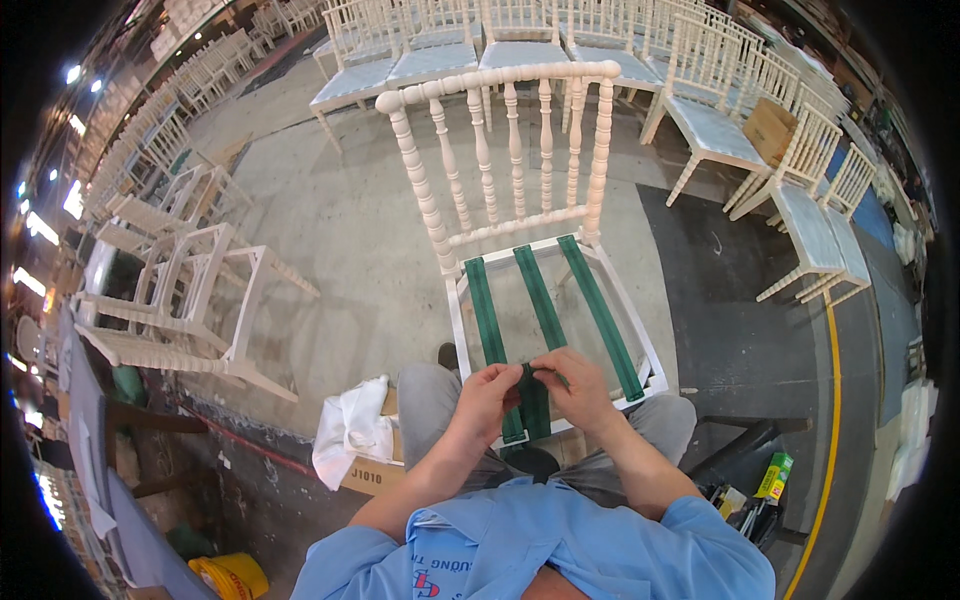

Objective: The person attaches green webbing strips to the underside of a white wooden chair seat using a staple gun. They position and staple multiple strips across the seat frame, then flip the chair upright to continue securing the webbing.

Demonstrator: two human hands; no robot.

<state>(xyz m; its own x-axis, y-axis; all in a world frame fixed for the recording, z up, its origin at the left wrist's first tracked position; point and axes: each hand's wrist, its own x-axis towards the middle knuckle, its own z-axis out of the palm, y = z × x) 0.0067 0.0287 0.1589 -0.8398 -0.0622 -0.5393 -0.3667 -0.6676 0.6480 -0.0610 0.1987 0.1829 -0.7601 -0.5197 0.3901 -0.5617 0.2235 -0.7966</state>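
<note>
In front of me stands a cream chair with turned spindles and a white open seat frame. Three green webbing straps run from the back rail toward the front; the left strap and the right strap span the frame. The middle strap passes behind my right hand. Between both hands is green webbing, apparently this strap's front part, hanging over the front rail. My left hand pinches its upper edge from the left. Pressed close beside it, my right hand pinches the same webbing; the fingertips partly hide it.
A carton with a white bag sits left of my knee. White chair frames lie further left. Rows of cream chairs with pale seats fill the back and right. A tool container stands at my right; a yellow bucket lies lower left.
</note>
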